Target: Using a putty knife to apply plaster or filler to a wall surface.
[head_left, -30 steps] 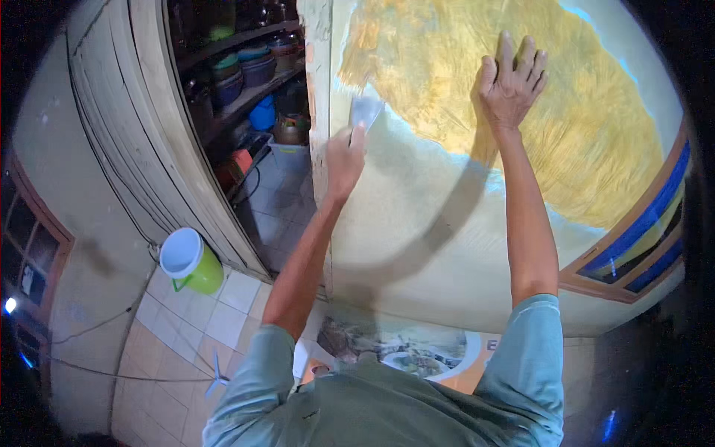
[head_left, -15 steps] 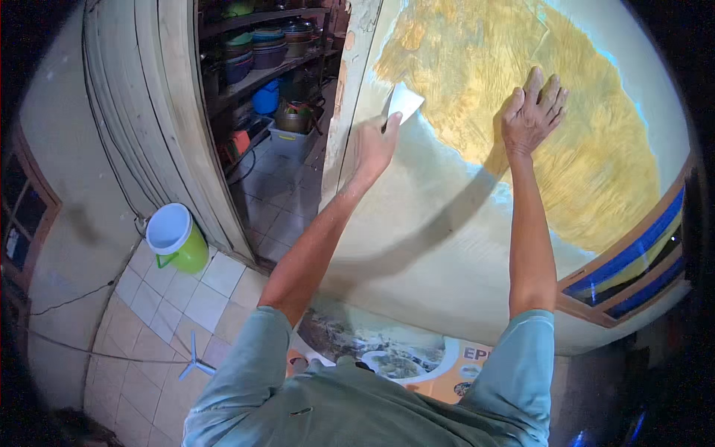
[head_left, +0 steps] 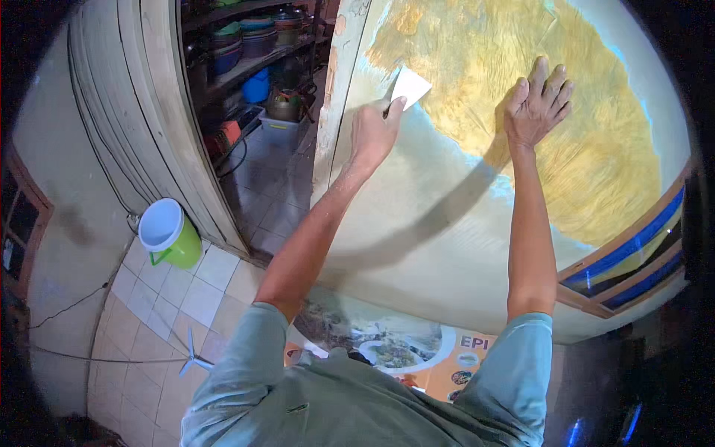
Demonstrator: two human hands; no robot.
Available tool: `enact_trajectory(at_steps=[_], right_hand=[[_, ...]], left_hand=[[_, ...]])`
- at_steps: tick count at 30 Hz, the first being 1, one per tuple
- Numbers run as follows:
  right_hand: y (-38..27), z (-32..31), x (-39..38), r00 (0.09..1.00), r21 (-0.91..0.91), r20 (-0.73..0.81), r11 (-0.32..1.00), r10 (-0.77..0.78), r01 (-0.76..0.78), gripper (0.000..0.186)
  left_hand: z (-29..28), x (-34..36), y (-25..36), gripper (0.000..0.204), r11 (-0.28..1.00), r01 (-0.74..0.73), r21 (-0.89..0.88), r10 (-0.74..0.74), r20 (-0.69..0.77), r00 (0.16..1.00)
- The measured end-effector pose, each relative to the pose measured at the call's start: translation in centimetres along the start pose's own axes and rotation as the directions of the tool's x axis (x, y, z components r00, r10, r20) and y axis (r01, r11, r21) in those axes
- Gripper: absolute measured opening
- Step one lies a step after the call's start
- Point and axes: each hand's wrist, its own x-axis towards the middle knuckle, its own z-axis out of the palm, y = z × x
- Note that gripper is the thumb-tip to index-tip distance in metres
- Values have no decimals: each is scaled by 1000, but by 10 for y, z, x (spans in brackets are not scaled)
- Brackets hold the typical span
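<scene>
Okay, left hand (head_left: 375, 135) has its fingers curled around a scraper (head_left: 412, 89), thumb up against the pale flared blade. Scraper is at the wall (head_left: 439, 272), along the lower left border of a big yellow-brown patch (head_left: 603, 156); can't tell if the blade edge touches. Right hand (head_left: 538, 108) grasps nothing: laid flat on the patch, thumb and 4 fingers loosely fanned. The 2 hands are well apart, left one nearer the doorway. Patch has a ragged light-blue rim. Arm shadow (head_left: 447, 212) slants over the wall between the forearms.

Left side: doorway showing shelves (head_left: 246, 65) with stacked basins, plus a blue bucket (head_left: 256, 87) and a translucent bin (head_left: 283, 135). Green bucket (head_left: 186, 249), pale inside, stands on floor tiles (head_left: 156, 287) by the wooden boards (head_left: 145, 97). Thin 3-armed thing (head_left: 191, 357) at lower left, kind unclear. Printed sheet (head_left: 402, 331), orange plus a landscape picture, low by the wall, partly hidden by the person's torso. Right edge: wood-framed window (head_left: 624, 249), blue strips in it.
</scene>
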Motion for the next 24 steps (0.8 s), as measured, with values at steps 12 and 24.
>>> enact_trajectory(at_steps=[12,24], right_hand=[[-27,-17,2,1000,-40,-10,999,-12,12,52],[-41,-19,3,1000,-58,-3,998,-15,14,51]], left_hand=[[-47,-4,-5,45,996,3,92,-3,0,1000],[-56,-18,-31,49,999,51,11,-50,-20,999]])
